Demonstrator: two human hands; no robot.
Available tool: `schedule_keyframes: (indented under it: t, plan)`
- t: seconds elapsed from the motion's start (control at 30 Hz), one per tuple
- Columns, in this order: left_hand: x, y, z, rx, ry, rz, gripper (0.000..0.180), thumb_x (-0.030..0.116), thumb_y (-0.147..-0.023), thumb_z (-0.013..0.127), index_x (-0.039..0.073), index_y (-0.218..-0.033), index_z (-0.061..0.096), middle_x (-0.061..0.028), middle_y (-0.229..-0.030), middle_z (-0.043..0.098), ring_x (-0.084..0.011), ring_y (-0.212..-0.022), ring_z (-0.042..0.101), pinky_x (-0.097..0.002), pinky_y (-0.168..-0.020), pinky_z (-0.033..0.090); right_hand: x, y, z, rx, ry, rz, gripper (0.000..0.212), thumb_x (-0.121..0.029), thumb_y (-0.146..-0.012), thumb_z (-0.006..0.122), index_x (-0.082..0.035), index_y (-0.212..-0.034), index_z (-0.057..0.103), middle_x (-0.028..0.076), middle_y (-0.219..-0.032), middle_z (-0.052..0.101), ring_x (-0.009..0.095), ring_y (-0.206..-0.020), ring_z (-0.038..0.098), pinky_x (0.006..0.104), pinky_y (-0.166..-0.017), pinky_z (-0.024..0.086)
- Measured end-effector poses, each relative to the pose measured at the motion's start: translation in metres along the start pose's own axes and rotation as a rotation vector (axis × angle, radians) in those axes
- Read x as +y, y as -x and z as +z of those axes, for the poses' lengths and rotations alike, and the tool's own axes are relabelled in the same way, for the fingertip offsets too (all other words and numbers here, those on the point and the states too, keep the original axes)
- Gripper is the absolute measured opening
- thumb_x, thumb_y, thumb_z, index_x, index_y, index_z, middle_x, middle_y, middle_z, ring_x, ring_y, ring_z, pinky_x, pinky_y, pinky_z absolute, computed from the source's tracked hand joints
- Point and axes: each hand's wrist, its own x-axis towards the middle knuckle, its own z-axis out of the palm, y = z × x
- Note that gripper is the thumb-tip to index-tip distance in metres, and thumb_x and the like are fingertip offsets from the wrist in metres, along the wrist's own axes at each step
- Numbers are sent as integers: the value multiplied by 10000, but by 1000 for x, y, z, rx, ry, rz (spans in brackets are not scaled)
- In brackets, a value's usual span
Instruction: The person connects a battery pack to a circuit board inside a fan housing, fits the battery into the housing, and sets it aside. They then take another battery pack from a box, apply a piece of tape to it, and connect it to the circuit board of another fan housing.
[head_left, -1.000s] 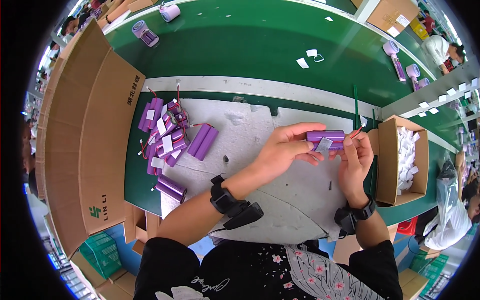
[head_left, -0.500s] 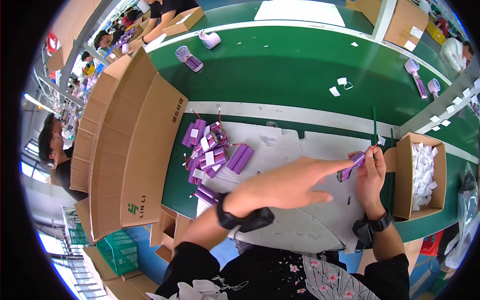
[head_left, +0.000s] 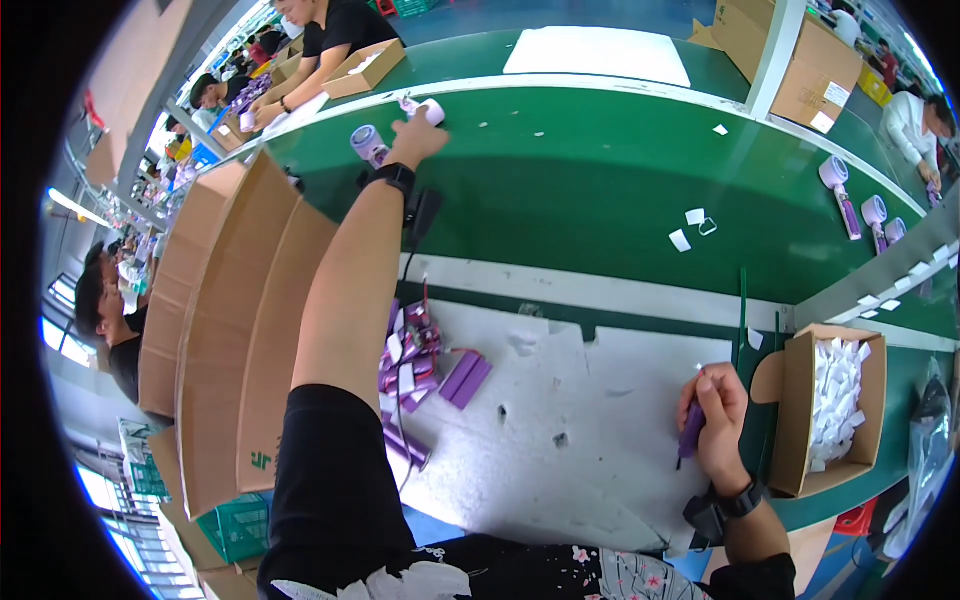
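My left arm stretches to the far left of the green surface. There my left hand (head_left: 420,142), fingers apart, is at the near side of a white round-headed device (head_left: 432,112) and partly covers it. A second round-headed device (head_left: 366,140) with a purple handle lies just left of it, partly behind my wrist. Over the right side of the grey work mat (head_left: 580,400), my right hand (head_left: 722,410) is closed around a purple battery pack (head_left: 692,430), whose lower end shows below the fingers. Several purple battery packs (head_left: 465,380) with wires and white tags lie piled at the mat's left.
A large cardboard box (head_left: 270,350) stands at left, a smaller box of white tags (head_left: 790,450) at right. A pale metal rail (head_left: 600,285) separates mat and green surface (head_left: 580,190). More handheld devices (head_left: 840,195) lie far right. Other people work beyond.
My left hand has left the battery pack and swung far left to the white device. My right hand keeps the pack, now tilted downward. The view has shifted.
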Motion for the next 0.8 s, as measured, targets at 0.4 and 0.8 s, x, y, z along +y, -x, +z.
schedule_keyframes:
  t: [0.4, 0.8]
  plan:
    - [-24, -90, 5, 18, -243, 65, 830, 407, -704, 757, 145, -1426, 442, -265, -1320, 531, -398, -1246, 502, -438, -1033, 430, -18, 1, 0, -25, -25, 48, 95, -112, -992, 518, -31, -953, 488, 88, -707, 601, 108, -528, 514, 245, -494, 422]
    - [145, 134, -164, 20, -35, 853, 564, 512, -931, 480, -6, -1017, 685, -122, -675, 672, -172, -636, 683, -268, -564, 526, 5, -1, -7, -57, -36, 13, 165, -181, -987, 503, -44, -898, 478, 82, -707, 563, 116, -470, 478, 243, -457, 408]
